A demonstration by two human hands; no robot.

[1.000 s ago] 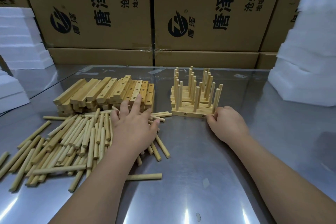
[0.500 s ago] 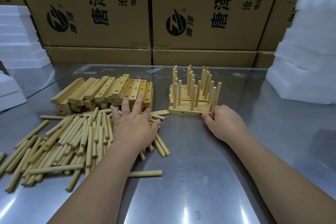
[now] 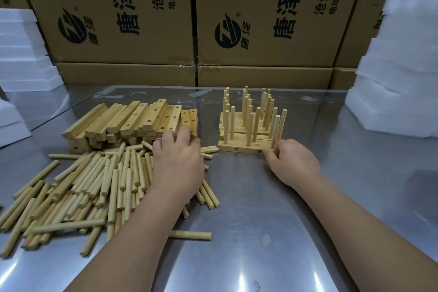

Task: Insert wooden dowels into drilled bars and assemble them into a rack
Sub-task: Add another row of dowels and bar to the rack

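The worktop [image 3: 272, 232] is reflective metal. The bars [image 3: 132, 118], drilled and laid side by side in a stack, lie at left centre, towards the rear. The loose dowels [image 3: 94, 185] lie in a heap directly in front of the bars, touching their near ends. A single dowel [image 3: 190, 235] lies apart from the heap, nearer the person, its left end hidden by the left forearm. The rack [image 3: 246, 147] stands to the right of the bars, separated from them by a strip of bare metal. It consists of several bars laid flat with dowels standing upright in their holes. The left hand [image 3: 177, 166] is palm down over the right edge of the heap. Its fingers [image 3: 183, 131] are bent and close together, tips on the near ends of the rightmost bars; whether they grip a bar cannot be determined. The right hand [image 3: 294, 163] is at the near right corner of the rack. Its fingers are curled and its thumb [image 3: 267, 153] lies on the front face of the front bar, pinching that corner. Cardboard boxes [image 3: 123, 19] stand along the rear edge. White foam blocks [image 3: 398, 78] are stacked at right and at far left.
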